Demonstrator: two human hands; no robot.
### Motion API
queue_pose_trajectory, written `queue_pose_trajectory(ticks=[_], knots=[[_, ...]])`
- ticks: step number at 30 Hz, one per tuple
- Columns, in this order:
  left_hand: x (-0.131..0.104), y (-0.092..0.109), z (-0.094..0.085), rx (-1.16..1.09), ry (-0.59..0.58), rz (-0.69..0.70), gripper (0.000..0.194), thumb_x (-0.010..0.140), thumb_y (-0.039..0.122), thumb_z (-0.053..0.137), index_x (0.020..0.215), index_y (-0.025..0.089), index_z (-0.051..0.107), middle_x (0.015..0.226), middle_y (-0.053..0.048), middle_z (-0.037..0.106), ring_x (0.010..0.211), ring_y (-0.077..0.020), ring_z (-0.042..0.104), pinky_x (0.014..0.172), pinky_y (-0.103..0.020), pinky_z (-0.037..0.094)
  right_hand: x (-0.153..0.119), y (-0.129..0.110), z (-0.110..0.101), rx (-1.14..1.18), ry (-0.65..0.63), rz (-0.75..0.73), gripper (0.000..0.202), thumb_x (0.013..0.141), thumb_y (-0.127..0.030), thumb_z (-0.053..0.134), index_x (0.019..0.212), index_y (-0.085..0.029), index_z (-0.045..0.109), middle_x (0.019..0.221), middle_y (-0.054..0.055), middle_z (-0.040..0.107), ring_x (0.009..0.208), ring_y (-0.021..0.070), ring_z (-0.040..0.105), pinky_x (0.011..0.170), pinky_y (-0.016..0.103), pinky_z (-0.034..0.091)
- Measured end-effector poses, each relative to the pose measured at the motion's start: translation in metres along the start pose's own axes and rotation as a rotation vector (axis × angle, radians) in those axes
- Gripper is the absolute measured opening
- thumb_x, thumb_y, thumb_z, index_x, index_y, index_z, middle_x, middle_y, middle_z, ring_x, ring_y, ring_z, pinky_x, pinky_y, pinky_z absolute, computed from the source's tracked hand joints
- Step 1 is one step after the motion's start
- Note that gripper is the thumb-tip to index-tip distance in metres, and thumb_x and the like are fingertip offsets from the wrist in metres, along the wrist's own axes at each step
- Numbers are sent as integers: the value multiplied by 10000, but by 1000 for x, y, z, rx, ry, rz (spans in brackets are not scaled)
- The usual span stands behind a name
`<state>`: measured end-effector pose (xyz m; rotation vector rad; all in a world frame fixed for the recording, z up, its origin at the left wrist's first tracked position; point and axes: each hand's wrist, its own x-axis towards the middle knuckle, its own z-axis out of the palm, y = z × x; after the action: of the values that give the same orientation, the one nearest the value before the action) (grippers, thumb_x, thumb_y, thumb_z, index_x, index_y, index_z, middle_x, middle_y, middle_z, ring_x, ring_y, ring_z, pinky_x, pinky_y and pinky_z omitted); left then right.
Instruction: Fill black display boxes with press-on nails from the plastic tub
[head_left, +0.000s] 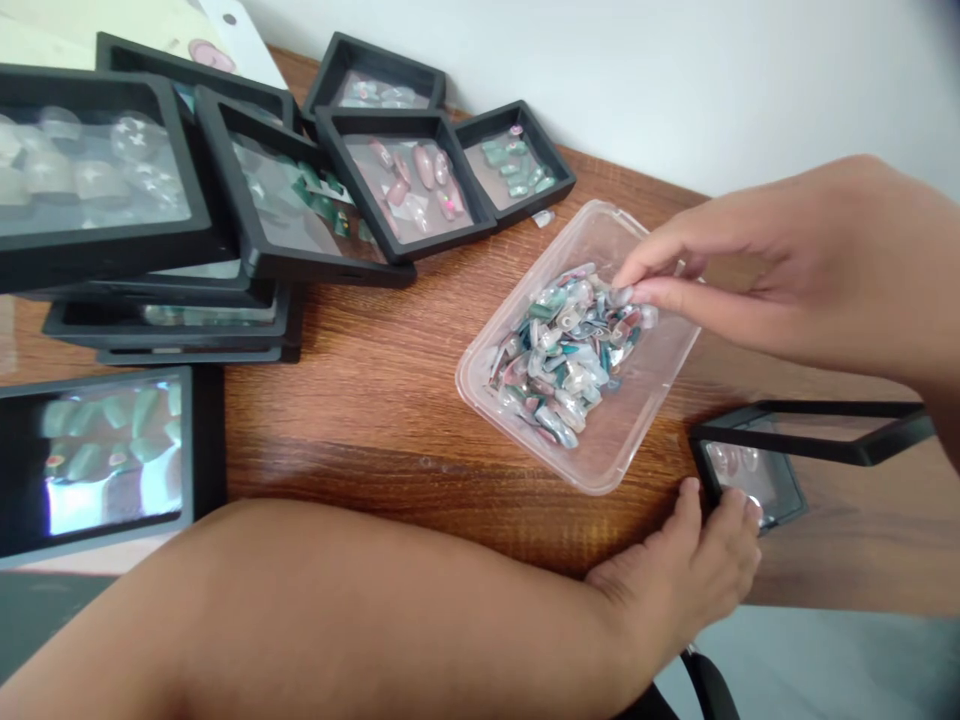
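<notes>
My right hand [787, 270] reaches in from the right over a clear plastic box [630, 440]. Its thumb and index finger are pinched on a small clear press-on nail [621, 296]. In the box lies a loose heap of press-on nails [562, 350], clear, pink and green. My left hand [686, 570] is at the table's front edge, fingers curled onto the near side of a small black display case [780, 480]. That case stands open, its lid frame [825, 450] tilted up, with a few clear nails [733, 460] on its film. My fingers partly cover it.
Several black display cases with nail sets, such as a pink set [420, 185] and a green set [517, 165], are stacked or spread at the left and back. A dark case [112, 460] lies at near left. One loose nail [543, 217] lies behind the box, near the white wall [637, 90].
</notes>
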<state>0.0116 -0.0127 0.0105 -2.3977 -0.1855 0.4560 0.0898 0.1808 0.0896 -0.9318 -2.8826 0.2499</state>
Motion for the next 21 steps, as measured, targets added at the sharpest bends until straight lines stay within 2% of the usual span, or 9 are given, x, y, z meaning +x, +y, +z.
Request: queue_pose_trajectory(ticks=[4,6,8,10,15,21], knots=[[0,0,3,-80,61,-5,731,845,-35,49,1576,-23,68,1602,-327,254,1480,-382,358,947,-559,599,-7,-3,-3,7,24,-5,179,947,-409,593,1042,-344,730,896,-129,763,647,70,650,551,268,410],[-1,0,5,-97,99,-15,741,843,-30,46,1582,4,99,1603,-306,277,1473,-377,372,937,-572,600,-9,-4,-4,-5,32,-9,205,956,-456,564,1021,-349,727,845,-149,753,582,43,612,515,249,401],[-1,1,7,-174,119,-44,744,843,-26,50,1582,18,122,1612,-287,274,1482,-359,363,989,-586,563,-9,-5,-5,-14,45,-18,218,956,-469,549,995,-345,724,771,-162,734,492,19,541,467,236,370],[-1,2,7,-258,121,-60,747,840,-21,55,1583,24,120,1626,-271,252,1497,-341,341,1046,-596,511,-9,-4,-4,4,28,-40,214,950,-456,548,982,-338,723,766,-165,734,463,11,534,440,232,362],[0,5,7,-306,120,-61,752,835,-12,58,1585,31,105,1635,-261,234,1510,-334,319,1076,-607,474,-9,-5,0,124,-49,-68,176,919,-424,589,947,-321,729,847,-147,760,656,59,711,531,216,506],[1,5,6,-264,113,-34,744,826,-23,59,1568,-25,96,1617,-313,227,1497,-368,323,1041,-615,501,-9,-11,4,163,-27,-58,210,918,-394,603,1067,-328,735,957,-122,770,781,92,741,646,238,580]])
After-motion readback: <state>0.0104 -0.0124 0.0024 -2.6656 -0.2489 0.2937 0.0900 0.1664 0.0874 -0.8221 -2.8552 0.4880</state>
